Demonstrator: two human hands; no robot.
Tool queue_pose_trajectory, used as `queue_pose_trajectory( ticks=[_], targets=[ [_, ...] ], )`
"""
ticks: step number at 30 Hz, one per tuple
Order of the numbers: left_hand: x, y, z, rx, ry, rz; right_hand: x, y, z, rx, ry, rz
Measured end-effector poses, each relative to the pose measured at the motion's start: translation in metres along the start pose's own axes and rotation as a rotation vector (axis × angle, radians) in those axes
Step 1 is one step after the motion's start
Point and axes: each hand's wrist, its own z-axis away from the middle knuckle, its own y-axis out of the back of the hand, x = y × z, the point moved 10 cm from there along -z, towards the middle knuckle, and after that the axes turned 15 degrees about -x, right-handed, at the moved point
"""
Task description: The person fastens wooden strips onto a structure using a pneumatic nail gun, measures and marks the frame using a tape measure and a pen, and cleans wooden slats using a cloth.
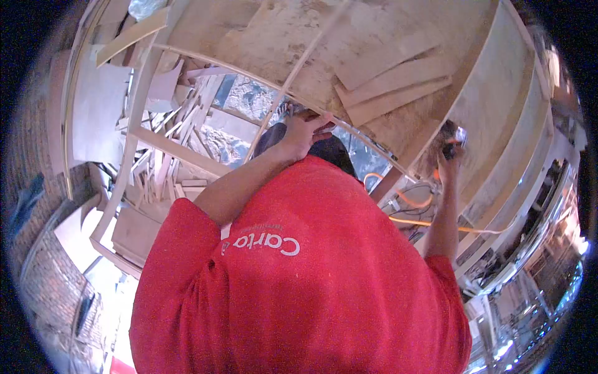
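Gripping dark tool (449, 149) in right hand (450, 162), orange hose (416, 204) below that grip. Partly curled at left hand (302, 133), near wooden frame (369, 143); cannot tell whether holding anything.

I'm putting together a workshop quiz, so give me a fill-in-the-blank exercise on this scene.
The wearer's shirt is coloured ____.
The hand holding the dark object is the wearer's ____ hand.
The looping hose is coloured ____.

Missing words: red; right; orange.
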Motion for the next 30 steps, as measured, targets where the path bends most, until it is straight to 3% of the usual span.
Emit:
queue_pose_trajectory(
  ticks=[2, 4, 5, 7, 9, 11, 13, 16, 19, 21, 23, 24, 28, 30],
  targets=[
    [-0.004, 0.008, 0.002, 0.071, 0.053, -0.026, -0.002, 0.045, 0.017, 0.112, 0.05, 0.115],
    [-0.007, 0.014, 0.001, 0.079, 0.033, 0.008, -0.028, 0.105, 0.042, 0.066, -0.236, 0.028],
    [-0.011, 0.015, -0.002, 0.08, 0.03, 0.009, -0.056, 0.115, 0.064, -0.084, -0.533, -0.199],
    [-0.011, 0.015, 0.0, 0.092, 0.028, 0.029, -0.059, 0.162, 0.07, 0.006, -0.366, -0.119],
    [-0.013, 0.017, 0.0, 0.104, 0.031, 0.043, -0.05, 0.201, 0.081, -0.08, -0.533, -0.212],
    [-0.011, 0.017, -0.001, 0.096, 0.007, 0.008, -0.103, 0.244, 0.073, -0.062, -0.369, -0.25],
    [-0.01, 0.015, 0.001, 0.087, 0.011, 0.023, -0.118, 0.279, 0.068, -0.017, -0.45, -0.263],
    [-0.007, 0.016, -0.002, 0.08, 0.011, 0.021, -0.188, 0.294, 0.027, -0.122, -0.36, -0.31],
    [-0.011, 0.018, -0.001, 0.08, 0.012, 0.006, -0.279, 0.282, -0.021, -0.15, -0.144, -0.312],
    [-0.01, 0.019, -0.003, 0.078, 0.008, -0.004, -0.367, 0.254, -0.057, -0.22, 0.031, -0.01],
    [-0.01, 0.02, -0.002, 0.092, 0.025, 0.0, -0.463, 0.183, -0.076, -0.415, 0.164, 0.155],
    [-0.012, 0.02, -0.003, 0.088, 0.022, 0.004, -0.481, 0.148, -0.086, -0.58, 0.139, 0.135],
    [-0.009, 0.022, -0.002, 0.089, 0.014, -0.003, -0.556, 0.012, -0.12, -1.055, 0.376, 0.302],
    [-0.01, 0.02, -0.001, 0.08, 0.015, 0.001, -0.565, -0.047, -0.129, -1.229, 0.255, 0.48]
  ],
)
